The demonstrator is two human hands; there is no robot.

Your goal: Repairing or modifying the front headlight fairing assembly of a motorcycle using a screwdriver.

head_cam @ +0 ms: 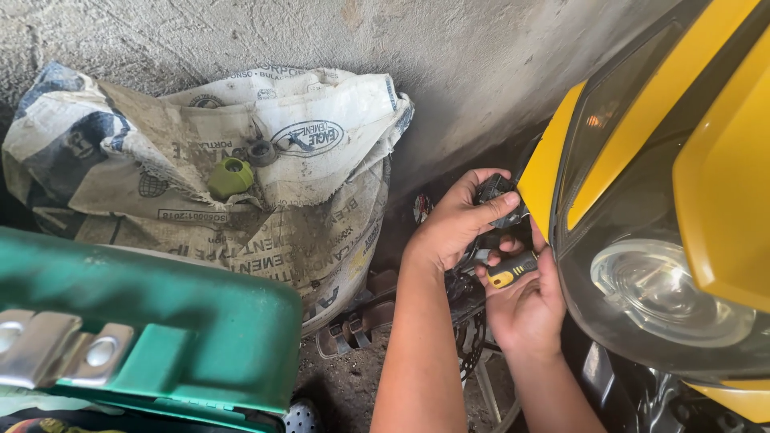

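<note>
Motorcycle front fairing (pixel 706 160): yellow panels around a dark smoked headlight cover, filling the right side of the view; a round headlight lens (pixel 666 293) shows low in it.

Cement sack (pixel 241 184): dirty white and blue printed bag, slumped against the rough grey wall (pixel 481 48) at upper left. A green plastic cap (pixel 230 176) and a small dark ring-shaped part (pixel 261 152) rest on top of it, just beside each other.

Green toolbox lid (pixel 160 321): lower left foreground, with a metal latch (pixel 56 349) on its near edge.

Left hand (pixel 457 224): raised to the inner edge of the fairing, fingers and thumb curled around a small black fitting (pixel 497 192) that sits tight against the yellow panel's edge. Grasping it firmly.

Right hand (pixel 529 309): just below the left, closed around a stubby screwdriver (pixel 513 269) with a yellow and black handle; the tip points up toward the fitting, though the tip itself is hidden behind the fingers.

Step in hand, as judged: working a fastener at the black fitting on the fairing's inner side, one hand steadying the part while the other drives the tool. The next move would call for keeping the fitting steady and the driver seated square in its fastener, in a cramped gap between wall and fairing.
</note>
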